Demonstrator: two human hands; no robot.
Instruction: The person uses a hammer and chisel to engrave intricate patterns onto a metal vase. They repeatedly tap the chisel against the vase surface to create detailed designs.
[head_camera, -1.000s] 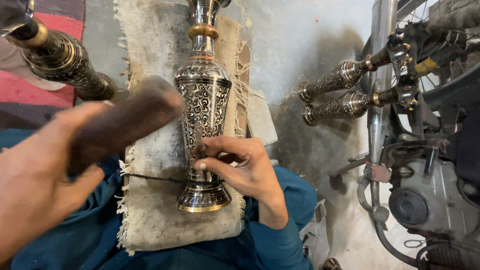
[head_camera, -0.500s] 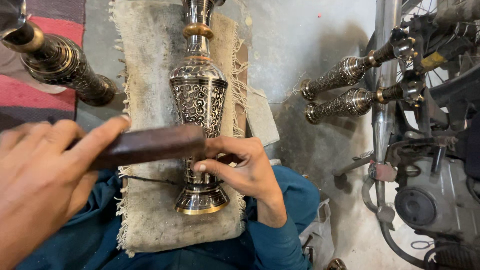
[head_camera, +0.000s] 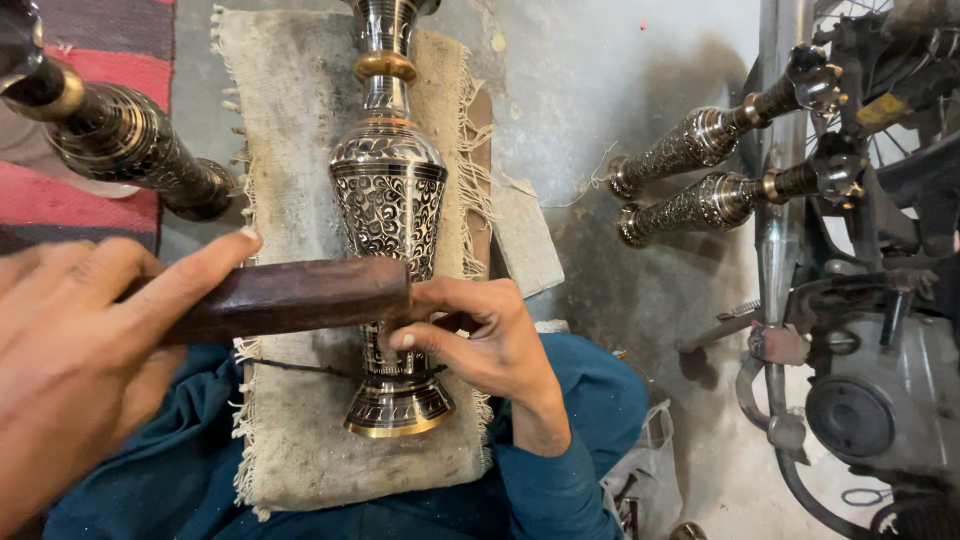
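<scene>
While the engraved metal vase (head_camera: 388, 215) lies lengthwise on a frayed burlap pad (head_camera: 290, 130) at the frame's centre, the step looks like striking a chisel, so blows should land square and light. The left hand (head_camera: 85, 350), lower left, has its fingers wrapped around a dark wooden mallet (head_camera: 290, 297). The right hand (head_camera: 480, 335) pinches something small against the vase's narrow stem; the tool itself is hidden. Polished scrollwork covers the bulbous body; the flared foot gleams brassy. Similar engraved stems (head_camera: 690, 175) lie upper right.
</scene>
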